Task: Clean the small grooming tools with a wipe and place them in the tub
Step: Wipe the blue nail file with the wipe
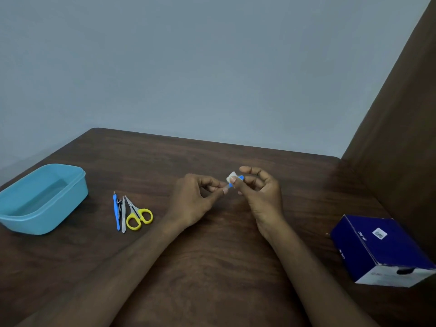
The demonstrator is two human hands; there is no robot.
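My left hand pinches one end of a small blue-handled tool over the middle of the table. My right hand presses a folded white wipe around that tool with thumb and forefinger. Most of the tool is hidden by fingers and wipe. To the left lie yellow-handled scissors, a blue-handled pick, a nail clipper and a steel file, side by side. The light blue tub stands at the far left and looks empty.
A dark blue and white box lies at the right edge of the brown wooden table. A brown panel rises at the right. A grey wall stands behind the table's far edge.
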